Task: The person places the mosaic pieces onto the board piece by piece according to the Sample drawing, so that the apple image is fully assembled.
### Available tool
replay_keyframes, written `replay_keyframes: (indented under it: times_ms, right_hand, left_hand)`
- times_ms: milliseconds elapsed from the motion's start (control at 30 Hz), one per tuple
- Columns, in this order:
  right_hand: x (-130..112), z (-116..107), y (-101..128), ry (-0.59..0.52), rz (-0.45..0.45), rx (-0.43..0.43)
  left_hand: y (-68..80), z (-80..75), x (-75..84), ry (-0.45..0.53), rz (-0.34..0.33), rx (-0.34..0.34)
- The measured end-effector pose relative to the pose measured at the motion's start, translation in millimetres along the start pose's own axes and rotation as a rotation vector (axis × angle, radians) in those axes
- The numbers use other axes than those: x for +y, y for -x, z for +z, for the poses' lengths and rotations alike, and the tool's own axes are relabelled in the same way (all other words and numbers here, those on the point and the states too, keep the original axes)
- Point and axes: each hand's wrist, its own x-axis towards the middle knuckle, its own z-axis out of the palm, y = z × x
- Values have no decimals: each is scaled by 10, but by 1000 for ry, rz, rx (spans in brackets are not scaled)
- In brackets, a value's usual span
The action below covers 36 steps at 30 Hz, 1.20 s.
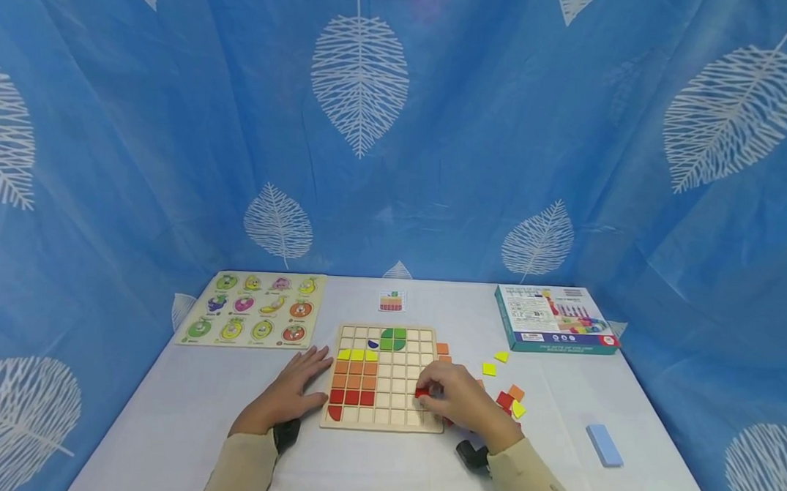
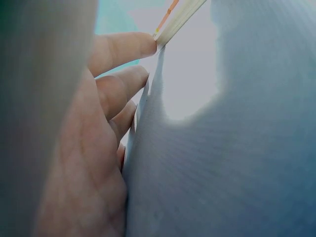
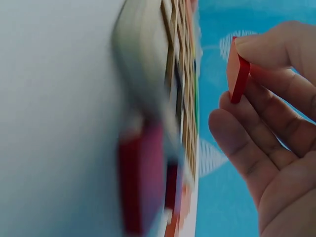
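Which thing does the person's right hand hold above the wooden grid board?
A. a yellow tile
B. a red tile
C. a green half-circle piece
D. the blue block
B: the right hand pinches a red tile between thumb and fingers over the wooden grid board, as the right wrist view shows clearly.

Seen close from the wrist, the left hand point(image 2: 98, 148) lies flat on the pale cloth-covered surface point(image 2: 222, 163), fingers straight, one fingertip point(image 2: 140, 44) touching the edge of the light wooden grid board point(image 2: 178, 19).
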Motion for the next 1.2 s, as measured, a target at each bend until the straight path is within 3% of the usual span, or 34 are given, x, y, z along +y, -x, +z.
replay_keyframes:
  times_ms: [133,433,667,933,1200]
  right_hand:
    - [-98,139,-146,1,-78,1]
    - [-381,409,-386,-16,-108,-52]
    - [-536,668,-532,88,-177,-124]
    - [-642,850,-605,198,-171,-174]
    - [-666,928,-638,207,-130,-138]
  left_hand:
    - [0,-6,1,-1,5,3]
    - [10,-21,11,-7,1,1]
    - [13,-22,-1,-1,12,2]
    - [23,-9,16,7,38,13]
    - [21,-30,16,6,36,13]
